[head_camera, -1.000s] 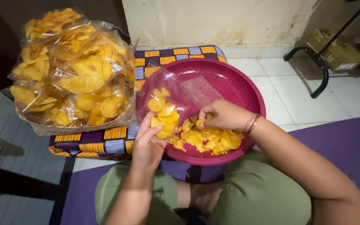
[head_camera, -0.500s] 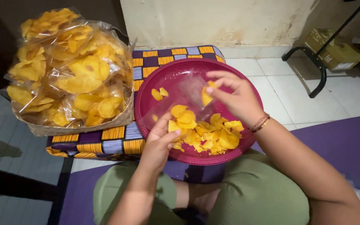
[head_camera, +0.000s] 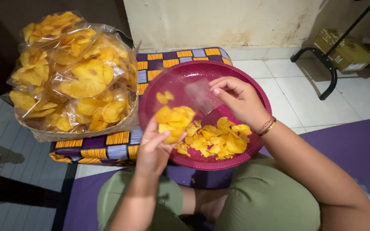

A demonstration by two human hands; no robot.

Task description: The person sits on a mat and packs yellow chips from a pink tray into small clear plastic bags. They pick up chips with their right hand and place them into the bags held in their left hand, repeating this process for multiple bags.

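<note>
A round magenta plastic bowl (head_camera: pixel 253 90) rests on a striped cloth cushion and holds a heap of yellow chips (head_camera: pixel 217 141). My left hand (head_camera: pixel 155 147) is at the bowl's near left edge, cupping a handful of chips (head_camera: pixel 174 119). My right hand (head_camera: pixel 240 100) is over the bowl's middle, pinching a small clear plastic bag (head_camera: pixel 198 94) by its edge. A red thread bracelet sits on that wrist. Two loose chips (head_camera: pixel 164 97) lie on the bowl's far left side.
A large clear sack of packed chip bags (head_camera: pixel 73 77) stands left of the bowl on the orange, purple and blue cushion (head_camera: pixel 108 147). I sit on a purple mat (head_camera: pixel 356 145). A black metal stand (head_camera: pixel 326 64) and a cardboard box (head_camera: pixel 343 49) are at the right.
My left hand has gathered a handful of chips and lifted it. My right hand moved from the chip heap to the bowl's middle and now holds the clear bag.
</note>
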